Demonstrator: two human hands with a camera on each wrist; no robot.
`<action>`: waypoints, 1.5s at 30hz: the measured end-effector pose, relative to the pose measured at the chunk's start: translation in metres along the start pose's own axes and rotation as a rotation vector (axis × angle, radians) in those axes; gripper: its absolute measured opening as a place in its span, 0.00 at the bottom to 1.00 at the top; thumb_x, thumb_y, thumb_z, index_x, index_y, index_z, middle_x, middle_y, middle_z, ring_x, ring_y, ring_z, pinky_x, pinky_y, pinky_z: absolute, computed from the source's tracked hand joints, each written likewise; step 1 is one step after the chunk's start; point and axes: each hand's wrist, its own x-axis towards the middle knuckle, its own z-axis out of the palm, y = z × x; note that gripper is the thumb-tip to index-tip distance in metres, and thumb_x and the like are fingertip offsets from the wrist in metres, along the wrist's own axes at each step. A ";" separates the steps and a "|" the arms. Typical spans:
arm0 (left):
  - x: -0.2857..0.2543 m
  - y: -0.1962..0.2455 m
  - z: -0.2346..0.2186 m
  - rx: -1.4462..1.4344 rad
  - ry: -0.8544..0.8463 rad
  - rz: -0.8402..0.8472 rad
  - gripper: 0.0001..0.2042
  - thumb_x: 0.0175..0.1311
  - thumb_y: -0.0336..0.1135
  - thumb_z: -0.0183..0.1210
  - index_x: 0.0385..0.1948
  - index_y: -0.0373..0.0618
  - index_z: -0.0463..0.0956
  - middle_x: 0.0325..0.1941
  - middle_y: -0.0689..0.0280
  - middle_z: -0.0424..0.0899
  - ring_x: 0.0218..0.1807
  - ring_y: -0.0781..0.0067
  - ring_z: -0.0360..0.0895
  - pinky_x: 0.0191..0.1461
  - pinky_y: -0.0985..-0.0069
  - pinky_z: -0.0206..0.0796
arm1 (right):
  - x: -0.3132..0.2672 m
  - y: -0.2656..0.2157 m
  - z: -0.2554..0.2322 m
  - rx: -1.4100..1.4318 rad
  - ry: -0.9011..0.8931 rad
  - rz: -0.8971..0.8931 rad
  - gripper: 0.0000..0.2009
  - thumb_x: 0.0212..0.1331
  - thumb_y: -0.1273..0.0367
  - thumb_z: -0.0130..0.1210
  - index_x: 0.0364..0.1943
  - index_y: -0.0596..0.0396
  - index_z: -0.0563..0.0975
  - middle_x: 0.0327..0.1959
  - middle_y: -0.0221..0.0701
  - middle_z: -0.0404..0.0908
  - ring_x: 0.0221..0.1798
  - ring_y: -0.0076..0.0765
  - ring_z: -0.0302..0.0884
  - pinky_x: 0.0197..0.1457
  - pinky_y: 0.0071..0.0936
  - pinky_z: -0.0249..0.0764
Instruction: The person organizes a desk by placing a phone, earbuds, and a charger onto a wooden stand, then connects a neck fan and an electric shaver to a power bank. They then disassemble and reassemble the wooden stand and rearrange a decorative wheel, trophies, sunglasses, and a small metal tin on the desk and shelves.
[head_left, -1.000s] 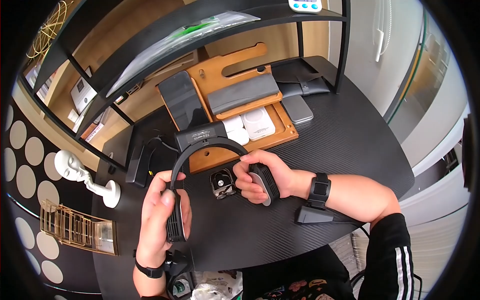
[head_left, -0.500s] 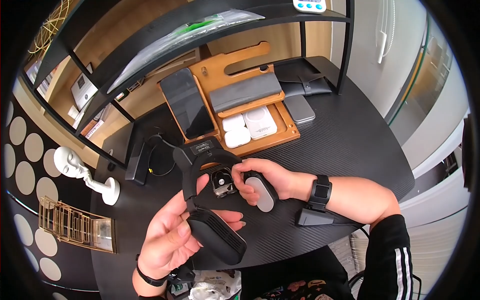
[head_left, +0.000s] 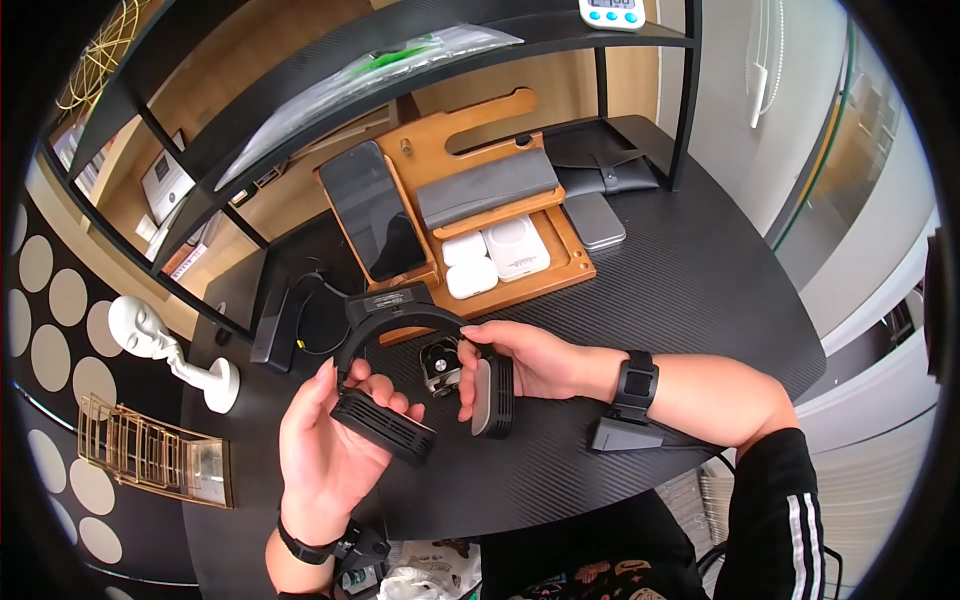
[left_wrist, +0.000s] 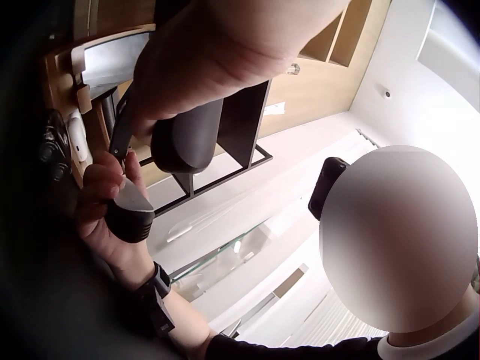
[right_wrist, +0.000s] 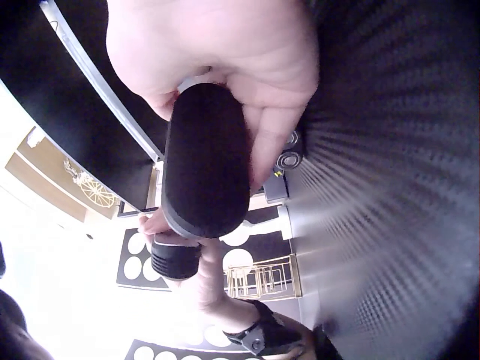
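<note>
Since half a second ago, the left pod (head_left: 384, 426) of a black band (head_left: 400, 317) has swung back toward the palm, and the right pod (head_left: 492, 398) has turned its slotted edge to the viewer. The arched band is held above a black, textured table (head_left: 650, 320). The left hand (head_left: 328, 440) grips the band's left end, thumb and fingers bent around it; the right hand (head_left: 530, 360) pinches the other end, its fingers curled.

Behind, a wooden stand (head_left: 430, 136) carries a phone (head_left: 372, 215), a grey case (head_left: 487, 187) and white gadgets (head_left: 472, 279). A grey box (head_left: 594, 220) and black pouch (head_left: 615, 172) lie to its right. A black shelf (head_left: 681, 120) rises over the table, bearing a timer (head_left: 610, 14). At left, a white figure (head_left: 222, 385) and gold rack (head_left: 150, 455) stand before a dotted wall (head_left: 68, 300); pale walls and glass fill the right side.
</note>
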 end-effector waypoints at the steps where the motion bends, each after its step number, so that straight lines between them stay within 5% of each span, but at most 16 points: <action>1: 0.000 0.000 0.004 0.023 0.078 0.009 0.13 0.66 0.45 0.46 0.30 0.46 0.70 0.28 0.63 0.75 0.38 0.64 0.72 0.58 0.59 0.60 | 0.000 0.000 0.001 -0.028 0.015 -0.005 0.15 0.66 0.55 0.41 0.32 0.51 0.71 0.33 0.38 0.81 0.41 0.43 0.81 0.45 0.34 0.76; 5: 0.005 -0.001 -0.006 0.003 0.046 0.028 0.11 0.64 0.43 0.51 0.27 0.47 0.70 0.29 0.65 0.75 0.39 0.66 0.72 0.60 0.60 0.59 | -0.001 -0.001 0.005 -0.128 -0.003 -0.053 0.13 0.64 0.59 0.45 0.43 0.53 0.72 0.41 0.39 0.80 0.44 0.39 0.80 0.47 0.31 0.75; 10: 0.004 -0.001 0.003 0.071 0.264 0.086 0.04 0.56 0.29 0.54 0.23 0.48 0.68 0.33 0.64 0.77 0.49 0.65 0.73 0.64 0.58 0.56 | -0.001 -0.003 0.007 -0.179 -0.040 -0.056 0.15 0.61 0.66 0.50 0.51 0.53 0.68 0.46 0.38 0.78 0.46 0.33 0.79 0.49 0.28 0.76; 14: 0.007 -0.001 -0.010 0.035 0.172 0.107 0.03 0.52 0.25 0.52 0.24 0.46 0.70 0.36 0.62 0.78 0.52 0.63 0.72 0.65 0.58 0.55 | -0.002 -0.001 0.008 -0.305 -0.115 -0.050 0.22 0.58 0.71 0.53 0.57 0.53 0.63 0.50 0.38 0.75 0.48 0.27 0.77 0.50 0.24 0.76; 19: 0.009 0.001 -0.012 -0.005 0.161 0.086 0.04 0.51 0.25 0.50 0.27 0.43 0.73 0.40 0.57 0.79 0.56 0.59 0.70 0.65 0.59 0.56 | 0.002 0.004 0.003 -0.371 -0.230 -0.107 0.24 0.51 0.80 0.57 0.53 0.55 0.64 0.52 0.37 0.73 0.48 0.26 0.75 0.51 0.25 0.76; 22: 0.009 0.001 -0.009 0.017 0.201 0.072 0.05 0.52 0.26 0.50 0.29 0.42 0.73 0.43 0.55 0.78 0.59 0.56 0.68 0.65 0.60 0.56 | 0.002 0.003 0.005 -0.424 -0.178 -0.111 0.25 0.46 0.84 0.59 0.49 0.54 0.64 0.50 0.40 0.75 0.50 0.30 0.76 0.49 0.24 0.77; 27: 0.011 -0.003 -0.012 0.061 0.182 0.057 0.07 0.54 0.28 0.49 0.34 0.44 0.72 0.49 0.53 0.76 0.60 0.55 0.67 0.64 0.58 0.57 | 0.001 0.002 0.008 -0.376 0.020 -0.134 0.17 0.49 0.82 0.59 0.41 0.55 0.67 0.39 0.33 0.78 0.41 0.29 0.80 0.40 0.24 0.82; 32: 0.007 -0.002 -0.009 0.119 0.106 -0.027 0.09 0.57 0.28 0.49 0.40 0.48 0.69 0.53 0.52 0.73 0.59 0.55 0.69 0.61 0.53 0.61 | 0.000 0.003 0.014 -0.374 0.152 -0.175 0.16 0.52 0.81 0.57 0.43 0.55 0.66 0.39 0.34 0.78 0.39 0.30 0.81 0.36 0.23 0.83; 38: 0.005 -0.014 0.002 0.346 0.076 0.040 0.17 0.59 0.16 0.47 0.48 0.47 0.66 0.56 0.59 0.69 0.57 0.62 0.71 0.65 0.51 0.60 | 0.001 0.005 0.009 -0.397 0.232 -0.238 0.23 0.52 0.80 0.57 0.52 0.54 0.64 0.43 0.35 0.75 0.36 0.31 0.81 0.34 0.24 0.83; 39: 0.005 -0.015 0.002 0.355 0.086 0.050 0.18 0.57 0.13 0.48 0.48 0.45 0.67 0.55 0.62 0.70 0.56 0.68 0.71 0.62 0.62 0.63 | -0.001 0.004 0.010 -0.395 0.207 -0.210 0.26 0.51 0.80 0.58 0.55 0.53 0.62 0.45 0.34 0.74 0.36 0.31 0.81 0.33 0.24 0.83; 40: 0.006 -0.015 -0.001 0.354 0.087 0.050 0.18 0.57 0.13 0.48 0.48 0.45 0.67 0.55 0.62 0.70 0.56 0.68 0.71 0.62 0.62 0.63 | -0.002 0.002 0.012 -0.395 0.206 -0.208 0.26 0.51 0.80 0.58 0.55 0.53 0.62 0.45 0.34 0.74 0.36 0.31 0.81 0.33 0.24 0.83; 43: 0.005 -0.017 -0.005 0.798 0.055 0.196 0.17 0.54 0.12 0.53 0.45 0.42 0.72 0.55 0.65 0.71 0.53 0.77 0.70 0.53 0.82 0.62 | -0.005 0.000 0.014 -0.406 0.151 -0.206 0.32 0.50 0.78 0.60 0.59 0.52 0.59 0.48 0.34 0.71 0.44 0.30 0.77 0.33 0.25 0.82; 45: 0.007 -0.018 -0.010 1.220 -0.067 0.392 0.14 0.48 0.11 0.53 0.35 0.39 0.76 0.55 0.61 0.72 0.55 0.71 0.71 0.54 0.79 0.62 | -0.004 0.001 0.010 -0.289 0.150 -0.211 0.33 0.50 0.75 0.62 0.61 0.50 0.58 0.49 0.33 0.70 0.51 0.28 0.72 0.42 0.26 0.80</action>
